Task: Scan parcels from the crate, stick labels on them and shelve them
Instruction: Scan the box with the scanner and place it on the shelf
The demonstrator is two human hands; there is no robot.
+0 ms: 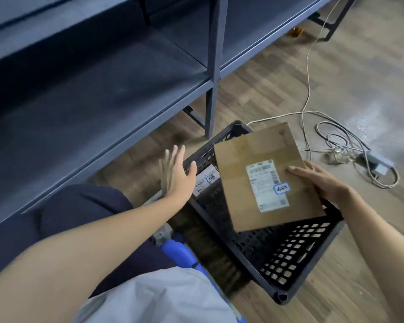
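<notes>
A flat brown cardboard parcel point(264, 176) is held tilted above the black perforated crate point(289, 248), covering most of the crate's far half. A white shipping label point(266, 185) with a barcode sits on the parcel's upper face, and a small blue-edged sticker point(283, 188) is stuck at the label's right edge. The right hand point(322, 180) grips the parcel by its right edge, thumb lying across the top face and the other fingers curled underneath, out of sight. The left hand point(176, 176) hovers just beside the crate's left wall, its fingers straight and spread, holding nothing and apart from the parcel. Inside the crate, against the left wall and partly under the held parcel, lies a second parcel point(207, 180) with its own label and blue-edged sticker. The crate stands on a wood-patterned floor point(336, 66). Beyond the crate's far-left corner rises a dark blue metal shelf unit point(103, 108). To the right of the crate, a tangle of white cables point(350, 148) and a grey adapter lie on the floor.
</notes>
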